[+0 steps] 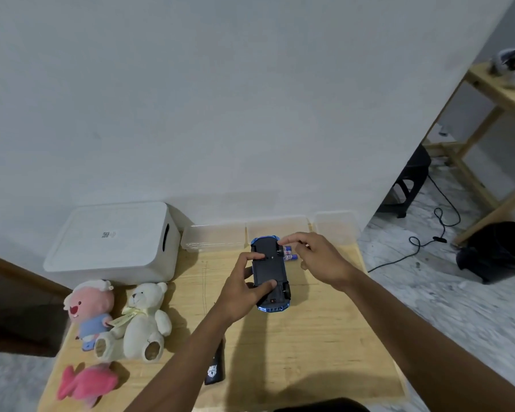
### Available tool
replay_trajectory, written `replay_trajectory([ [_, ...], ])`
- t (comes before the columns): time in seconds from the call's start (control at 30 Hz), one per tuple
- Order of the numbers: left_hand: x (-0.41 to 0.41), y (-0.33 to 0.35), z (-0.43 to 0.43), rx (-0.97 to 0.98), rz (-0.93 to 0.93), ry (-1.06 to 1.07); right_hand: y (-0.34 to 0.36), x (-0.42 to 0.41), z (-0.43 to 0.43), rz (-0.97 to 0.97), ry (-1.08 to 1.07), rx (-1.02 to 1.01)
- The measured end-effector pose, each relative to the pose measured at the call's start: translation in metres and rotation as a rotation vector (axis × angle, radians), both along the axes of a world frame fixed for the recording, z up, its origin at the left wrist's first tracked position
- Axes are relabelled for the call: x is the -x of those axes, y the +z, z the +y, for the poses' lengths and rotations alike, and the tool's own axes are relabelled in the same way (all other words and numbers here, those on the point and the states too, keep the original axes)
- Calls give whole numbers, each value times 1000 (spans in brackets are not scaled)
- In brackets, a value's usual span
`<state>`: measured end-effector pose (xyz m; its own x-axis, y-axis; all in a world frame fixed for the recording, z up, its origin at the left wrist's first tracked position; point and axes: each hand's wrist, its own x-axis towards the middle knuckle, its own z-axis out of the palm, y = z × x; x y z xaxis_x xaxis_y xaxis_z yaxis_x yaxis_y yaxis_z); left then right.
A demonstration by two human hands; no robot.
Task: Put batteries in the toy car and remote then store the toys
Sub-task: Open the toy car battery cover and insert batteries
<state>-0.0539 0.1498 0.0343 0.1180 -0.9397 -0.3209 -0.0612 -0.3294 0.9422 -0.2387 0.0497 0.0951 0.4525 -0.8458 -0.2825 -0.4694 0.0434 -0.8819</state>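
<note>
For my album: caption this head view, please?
Left hand holds the upturned toy car; right hand reaches its far end.

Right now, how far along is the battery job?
Nothing looks finished. The left hand grips the car upside down; the right hand touches its far end. The batteries lie on the table; the remote and plush toys lie outside the closed box.

Soft, rather dim indoor light falls cool and grey on the wall (220, 99). It comes from above and somewhat left. One soft-edged shadow lies on the table (324, 352) below the toy car (269, 272), toward the viewer, and another lies right of the teddy bear (144, 319). Wide-angle bending tilts the wooden shelf (488, 108) at right. The floor (458, 307) there is smeared, and the pink plush (84, 385) at lower left is blurred.
</note>
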Motion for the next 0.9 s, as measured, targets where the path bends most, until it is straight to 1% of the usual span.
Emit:
replay_trajectory([
  [0.13,-2,0,0,-9,7,10,-8,-5,1,-250,-24,-175],
  [0.17,-3,-1,0,-5,3,12,-8,-7,1,-291,-48,-176],
  [0.3,-3,-2,1,11,-21,16,-3,-16,8,-286,-229,-33],
  [0.43,-3,-2,2,13,-34,20,-2,-24,15,-356,-353,84],
  [0.57,-4,-1,2,21,-50,11,-5,-27,20,-341,-340,188],
  [0.9,-4,0,1,15,-56,6,-6,-29,18,-336,-318,228],
])
